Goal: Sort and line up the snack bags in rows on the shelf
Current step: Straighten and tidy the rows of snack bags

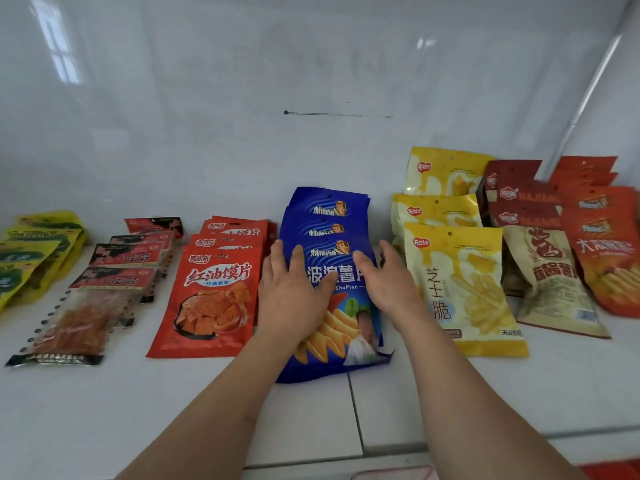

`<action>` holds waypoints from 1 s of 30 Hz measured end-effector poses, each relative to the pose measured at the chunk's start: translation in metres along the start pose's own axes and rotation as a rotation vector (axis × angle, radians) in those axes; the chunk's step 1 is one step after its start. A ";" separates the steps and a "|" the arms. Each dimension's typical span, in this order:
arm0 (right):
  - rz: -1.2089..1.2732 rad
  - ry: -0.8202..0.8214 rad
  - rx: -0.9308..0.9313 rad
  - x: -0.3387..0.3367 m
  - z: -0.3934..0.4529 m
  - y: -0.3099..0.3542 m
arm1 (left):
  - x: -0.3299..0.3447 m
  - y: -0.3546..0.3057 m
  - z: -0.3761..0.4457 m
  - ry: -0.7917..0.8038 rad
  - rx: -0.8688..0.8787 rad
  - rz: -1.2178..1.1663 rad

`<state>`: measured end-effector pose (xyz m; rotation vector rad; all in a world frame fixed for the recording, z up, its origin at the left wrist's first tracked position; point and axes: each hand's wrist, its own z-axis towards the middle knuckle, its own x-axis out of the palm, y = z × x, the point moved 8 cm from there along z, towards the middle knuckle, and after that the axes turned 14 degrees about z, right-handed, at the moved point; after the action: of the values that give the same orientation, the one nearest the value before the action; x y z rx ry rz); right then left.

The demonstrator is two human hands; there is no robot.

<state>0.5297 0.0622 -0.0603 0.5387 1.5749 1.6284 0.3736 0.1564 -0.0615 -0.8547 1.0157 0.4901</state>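
Rows of snack bags lie on the white shelf [104,410], each row overlapping toward the back wall. In the middle is a row of blue chip bags [341,344]. My left hand [294,289] rests flat on the front blue bag's left side with straight fingers. My right hand [388,278] lies flat on its right side. Left of them is a row of red bags [211,306]. To the right is a row of yellow cheese-stick bags [467,289].
Far left are yellow-green bags [31,258] and a row of clear-and-red strip packs [86,306]. Far right are a beige bag [550,282] in front of dark red bags [519,195], and orange-red bags [609,258]. A glossy white wall backs the shelf.
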 end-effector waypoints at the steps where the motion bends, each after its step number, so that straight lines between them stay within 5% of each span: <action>1: -0.067 -0.007 -0.026 -0.004 -0.001 0.006 | -0.004 -0.006 0.000 -0.021 0.031 0.031; 8: -0.171 -0.114 -0.176 -0.061 -0.009 0.029 | -0.014 -0.076 -0.014 -0.089 0.207 0.003; 15: -0.088 -0.340 -0.191 -0.171 0.002 0.006 | 0.033 -0.150 -0.012 0.207 0.056 -0.406; 22: 0.077 -0.218 0.046 -0.201 0.034 -0.048 | 0.086 -0.174 0.003 0.284 -0.250 -0.656; 30: 0.230 -0.065 0.195 -0.188 0.059 -0.082 | 0.125 -0.157 0.030 0.298 -0.357 -0.610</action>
<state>0.7068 -0.0525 -0.0907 0.8964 1.6824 1.6132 0.5589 0.0853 -0.1039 -1.5261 0.8842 0.0150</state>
